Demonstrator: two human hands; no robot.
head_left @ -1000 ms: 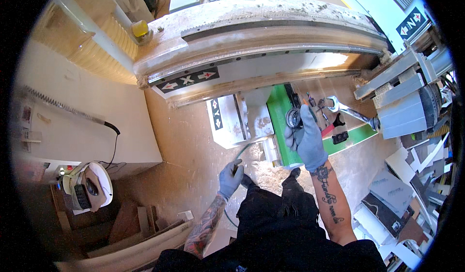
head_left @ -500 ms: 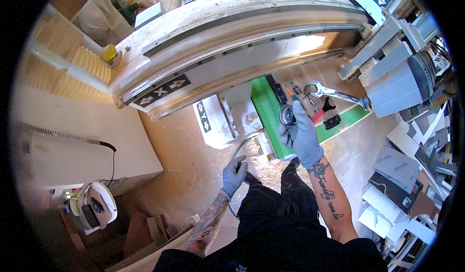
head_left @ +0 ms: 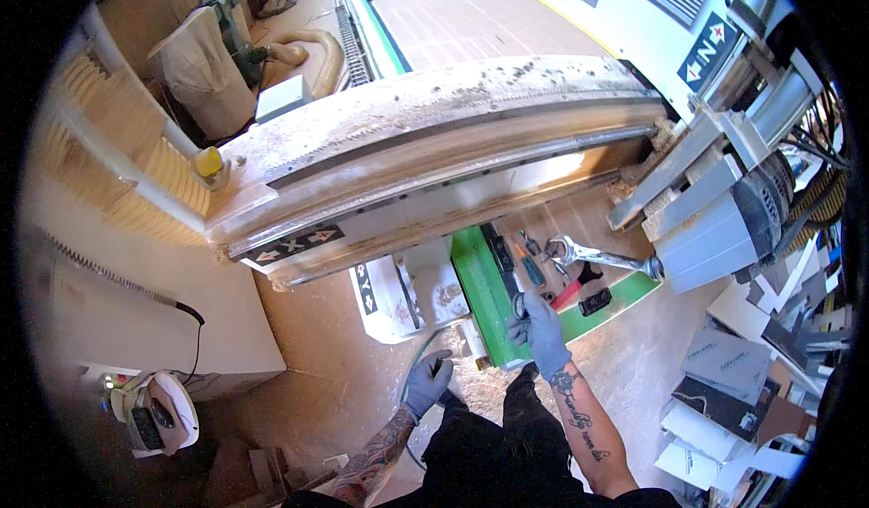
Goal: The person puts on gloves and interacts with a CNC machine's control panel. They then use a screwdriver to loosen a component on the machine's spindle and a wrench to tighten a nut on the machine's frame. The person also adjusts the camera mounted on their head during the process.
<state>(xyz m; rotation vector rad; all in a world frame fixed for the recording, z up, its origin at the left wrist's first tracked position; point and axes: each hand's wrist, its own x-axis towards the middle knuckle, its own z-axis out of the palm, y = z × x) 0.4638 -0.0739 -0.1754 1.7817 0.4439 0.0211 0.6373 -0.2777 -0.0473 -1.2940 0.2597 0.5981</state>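
My right hand [head_left: 545, 334], in a grey glove, is closed on a small dark round part [head_left: 519, 306] at the green edge [head_left: 482, 292] of a large dusty machine bed. Just beyond it on the bed lie a big silver wrench [head_left: 593, 256], a few small screwdrivers [head_left: 529, 263], a red piece [head_left: 568, 294] and a black block [head_left: 595, 302]. My left hand [head_left: 427, 381], also gloved, grips a thin grey-green hose [head_left: 433, 342] that curves up toward the machine's white side panel [head_left: 398, 301] and down past my leg.
A sawdust-covered gantry beam [head_left: 434, 137] crosses above the bed, with the grey spindle head [head_left: 724, 227] at its right. A handheld control pendant [head_left: 149, 413] with a cable sits lower left. Stacked boards and offcuts [head_left: 733, 390] stand lower right. A dust collector bag [head_left: 204, 69] stands upper left.
The view has tilted so the gantry sits lower and more bed shows beyond it. My right hand has come back from the tools to the green edge. My left hand keeps the hose.
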